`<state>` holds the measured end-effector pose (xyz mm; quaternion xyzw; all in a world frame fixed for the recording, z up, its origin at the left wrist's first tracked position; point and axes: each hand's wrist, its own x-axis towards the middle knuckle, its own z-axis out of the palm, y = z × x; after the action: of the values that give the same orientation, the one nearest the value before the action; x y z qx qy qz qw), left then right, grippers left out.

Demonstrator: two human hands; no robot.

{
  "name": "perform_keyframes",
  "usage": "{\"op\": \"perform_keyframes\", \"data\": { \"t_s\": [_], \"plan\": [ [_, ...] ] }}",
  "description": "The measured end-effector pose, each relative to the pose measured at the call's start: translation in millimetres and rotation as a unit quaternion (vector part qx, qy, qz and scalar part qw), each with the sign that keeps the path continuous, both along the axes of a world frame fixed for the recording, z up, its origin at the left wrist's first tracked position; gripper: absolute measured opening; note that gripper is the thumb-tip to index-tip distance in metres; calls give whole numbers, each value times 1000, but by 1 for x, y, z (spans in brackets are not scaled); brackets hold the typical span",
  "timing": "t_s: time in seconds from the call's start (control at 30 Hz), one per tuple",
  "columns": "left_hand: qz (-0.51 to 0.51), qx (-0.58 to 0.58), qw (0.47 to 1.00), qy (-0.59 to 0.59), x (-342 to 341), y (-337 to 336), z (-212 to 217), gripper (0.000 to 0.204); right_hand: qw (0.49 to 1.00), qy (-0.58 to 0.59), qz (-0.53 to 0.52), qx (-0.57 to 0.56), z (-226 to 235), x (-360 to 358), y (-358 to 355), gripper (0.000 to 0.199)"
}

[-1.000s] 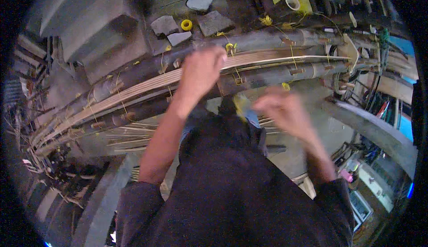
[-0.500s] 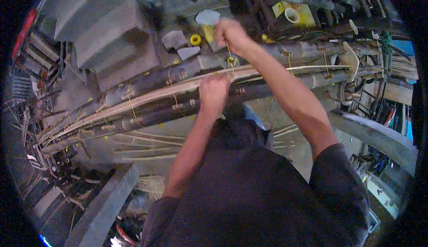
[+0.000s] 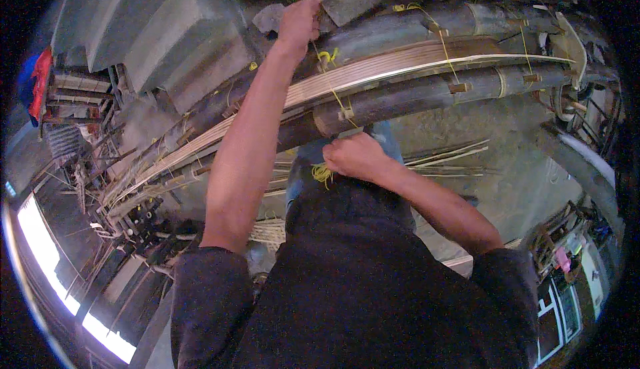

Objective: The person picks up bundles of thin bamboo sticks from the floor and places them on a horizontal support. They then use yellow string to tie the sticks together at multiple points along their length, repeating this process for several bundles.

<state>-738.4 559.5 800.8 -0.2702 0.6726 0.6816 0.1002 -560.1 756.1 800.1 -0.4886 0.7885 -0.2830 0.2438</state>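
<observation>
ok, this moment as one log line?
left hand: closed on yellow cord; right hand: closed on cord; cord: crosses strips; strips: between poles

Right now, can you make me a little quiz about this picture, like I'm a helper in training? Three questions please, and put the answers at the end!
1. Which hand is farther from the dark shirt: the left hand or the right hand?
2. True or false: the loose bunch of yellow cord hangs beside the left hand.
3. Fill in the missing word: the stack of pale strips runs between two long, dark, round ____.

Key:
1. The left hand.
2. False; it hangs beside the right hand.
3. Poles.
</observation>
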Motion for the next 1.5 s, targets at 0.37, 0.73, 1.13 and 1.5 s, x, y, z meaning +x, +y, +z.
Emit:
{"op": "perform_keyframes", "data": {
  "t_s": [0.37, 0.73, 1.13, 1.5],
  "plan": [
    [-186, -251, 916, 253, 66, -146, 66, 35, 874, -147, -459, -66, 69, 42, -101, 40],
    [-114, -127, 955, 242, 210, -188, 104, 26, 976, -136, -166, 12, 77, -82, -119, 17],
    [-321, -511, 746, 280, 202, -111, 92, 30, 994, 50, -99, -5, 64, -173, -27, 29],
    [-276, -635, 693, 200, 218, -128, 105, 10, 937, -291, -185, -58, 74, -181, 13, 10]
  ]
}}
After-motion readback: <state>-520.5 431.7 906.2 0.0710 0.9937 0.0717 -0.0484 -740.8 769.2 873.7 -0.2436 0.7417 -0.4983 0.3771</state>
